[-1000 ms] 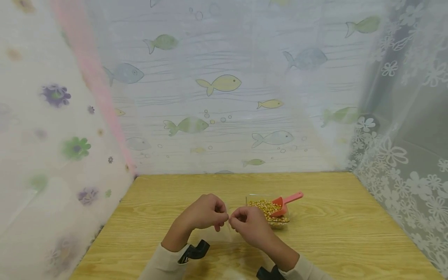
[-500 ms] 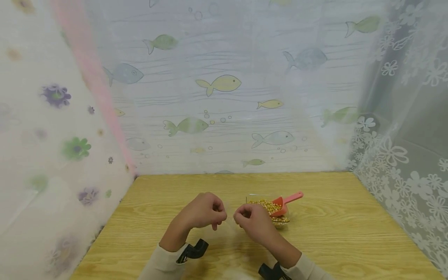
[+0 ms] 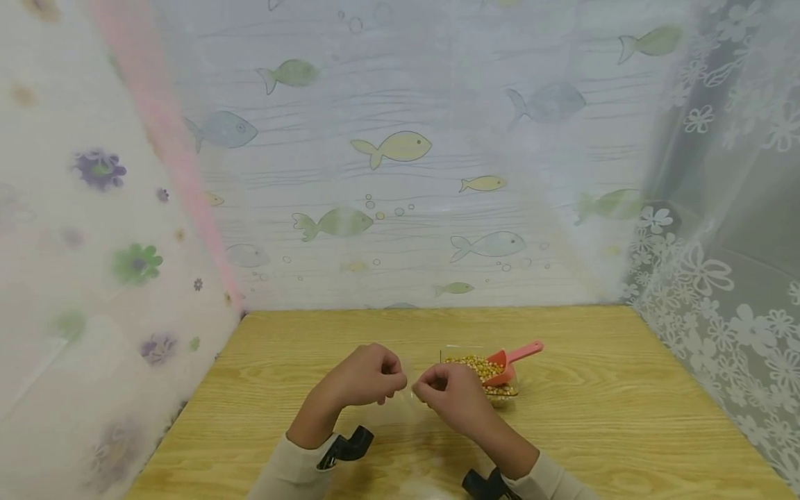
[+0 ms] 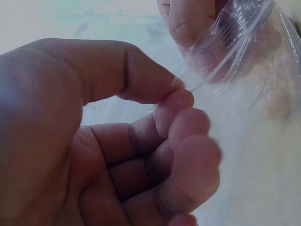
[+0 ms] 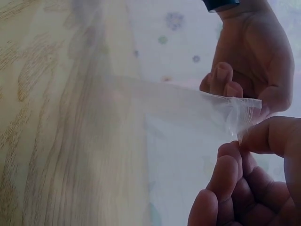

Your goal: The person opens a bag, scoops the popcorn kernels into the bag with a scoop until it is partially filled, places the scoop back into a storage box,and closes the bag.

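Observation:
A clear zip-lock plastic bag (image 5: 183,101) hangs between the two hands above the table. My left hand (image 3: 369,378) pinches the bag's top edge between thumb and index finger, with the other fingers curled beneath, as the left wrist view shows. Close beside it, my right hand (image 3: 455,399) pinches the same edge with thumb and forefinger. In the left wrist view, the bag's ribbed zip strip (image 4: 235,52) runs up across the right hand. The bag is barely visible in the head view.
Just behind my right hand stands a clear glass container (image 3: 462,346) with yellow corn kernels (image 3: 470,365). A pinkish-red scoop (image 3: 525,352) rests in the kernels, its handle sticking out to the right. The wood-grain table (image 3: 300,337) ends at a fish-print curtain (image 3: 400,257).
The fingertips of my two hands, almost touching at first, drew slightly apart and have since come a little closer again. The container and scoop stay in place.

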Demonstrator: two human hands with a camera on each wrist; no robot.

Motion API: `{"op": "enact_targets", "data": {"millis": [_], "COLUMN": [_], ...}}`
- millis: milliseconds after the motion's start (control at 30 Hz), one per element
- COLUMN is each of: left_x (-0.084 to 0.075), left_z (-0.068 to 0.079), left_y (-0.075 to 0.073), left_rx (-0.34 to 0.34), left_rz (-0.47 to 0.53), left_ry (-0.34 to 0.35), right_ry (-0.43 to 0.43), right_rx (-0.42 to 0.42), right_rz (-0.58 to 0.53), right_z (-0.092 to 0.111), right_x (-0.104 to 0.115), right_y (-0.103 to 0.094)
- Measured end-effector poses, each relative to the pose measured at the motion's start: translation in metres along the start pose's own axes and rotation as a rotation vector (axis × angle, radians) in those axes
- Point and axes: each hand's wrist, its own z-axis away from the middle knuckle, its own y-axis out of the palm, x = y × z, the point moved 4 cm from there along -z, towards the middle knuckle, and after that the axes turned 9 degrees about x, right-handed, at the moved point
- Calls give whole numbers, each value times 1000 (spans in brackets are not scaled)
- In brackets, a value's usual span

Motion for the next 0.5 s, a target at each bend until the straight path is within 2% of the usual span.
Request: {"op": "enact_targets", "data": {"millis": [300,500], "left_x": [0,3], "left_z": [-1,-1], "left_y": [0,-2], "left_rx": [8,-8], "left_rz": [53,42], "left_ry": [19,7], "right_ry": [-7,7], "right_rx": [-9,-25], "right_rz": [36,49], "right_z": [0,-2], "right_x": [1,0], "right_y": [0,-1]}}
